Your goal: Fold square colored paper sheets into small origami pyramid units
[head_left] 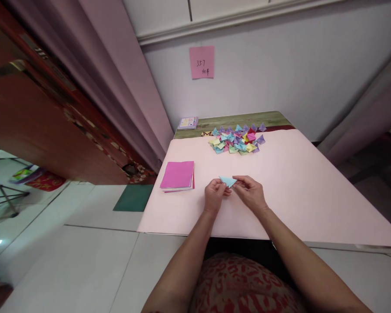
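Note:
Both hands meet over the pink table cover (296, 187) near its front edge. My left hand (215, 195) and my right hand (251, 192) each pinch one end of a small light-blue folded paper piece (228, 181), a triangle shape held just above the cover. To the left lies a stack of square paper sheets (177, 175) with a magenta sheet on top. Farther back sits a pile of several folded paper pieces (237, 139) in blue, purple, yellow, green and pink.
A flat packet of paper (188, 123) lies on the wooden table top (247, 119) at the back left. A pink note (201, 62) is stuck on the wall. A red door (35, 121) and curtain stand left; tiled floor lies below.

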A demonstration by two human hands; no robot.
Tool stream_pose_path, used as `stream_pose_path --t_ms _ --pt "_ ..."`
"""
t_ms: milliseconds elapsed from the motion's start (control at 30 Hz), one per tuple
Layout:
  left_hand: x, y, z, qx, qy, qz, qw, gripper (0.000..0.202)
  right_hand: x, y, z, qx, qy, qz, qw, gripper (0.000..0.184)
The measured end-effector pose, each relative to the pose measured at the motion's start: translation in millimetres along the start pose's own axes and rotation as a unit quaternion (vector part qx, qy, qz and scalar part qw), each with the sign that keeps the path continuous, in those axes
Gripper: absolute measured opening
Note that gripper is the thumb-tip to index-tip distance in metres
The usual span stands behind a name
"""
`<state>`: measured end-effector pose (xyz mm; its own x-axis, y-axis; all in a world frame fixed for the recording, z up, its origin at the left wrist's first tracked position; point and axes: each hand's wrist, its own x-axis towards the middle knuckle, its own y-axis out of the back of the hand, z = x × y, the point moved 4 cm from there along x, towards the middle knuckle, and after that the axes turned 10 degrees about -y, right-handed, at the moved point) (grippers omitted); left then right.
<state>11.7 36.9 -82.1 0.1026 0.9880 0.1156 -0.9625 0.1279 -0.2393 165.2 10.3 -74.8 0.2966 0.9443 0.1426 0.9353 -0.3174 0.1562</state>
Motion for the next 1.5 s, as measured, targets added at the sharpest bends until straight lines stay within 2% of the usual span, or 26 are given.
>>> stream_pose_path --t_ms 167,367,533,700,1067,1300,1400,1500 --pt "-1.1 -2.4 1.7 0.000 0.004 -0.010 1.000 0.029 -0.5 0.3 0.5 0.003 -0.008 0.004 1.000 0.023" --pt "-0.7 0.0 1.8 -0.007 0.002 0.000 1.000 0.029 -1.3 -3.0 -0.2 0.045 -0.015 -0.050 0.998 0.042" --pt "-1.2 0.5 2.6 -0.015 0.012 -0.002 1.000 0.031 -1.1 -3.9 7.3 0.072 -0.036 -0.050 0.995 0.039" --pt "-1.9 1.4 6.2 -0.043 0.014 0.001 0.999 0.031 -1.2 -6.3 10.1 0.095 -0.048 -0.081 0.991 0.042" --pt "-3.1 -1.4 7.0 -0.037 0.018 -0.023 0.999 0.032 -0.9 -2.9 9.9 0.065 -0.030 -0.029 0.997 0.036" --pt "-2.9 -1.6 4.8 -0.036 0.021 -0.031 0.999 0.028 -2.9 -1.3 1.4 0.002 0.018 -0.001 1.000 0.027" --pt "-2.9 -1.7 4.0 -0.037 0.021 -0.020 0.999 0.029 -6.5 -0.2 -9.5 -0.073 0.083 0.023 0.994 0.024" --pt "-3.2 -1.9 3.0 -0.034 0.020 -0.005 0.999 0.032 -11.3 -0.6 -19.1 -0.171 0.158 0.061 0.971 0.022"
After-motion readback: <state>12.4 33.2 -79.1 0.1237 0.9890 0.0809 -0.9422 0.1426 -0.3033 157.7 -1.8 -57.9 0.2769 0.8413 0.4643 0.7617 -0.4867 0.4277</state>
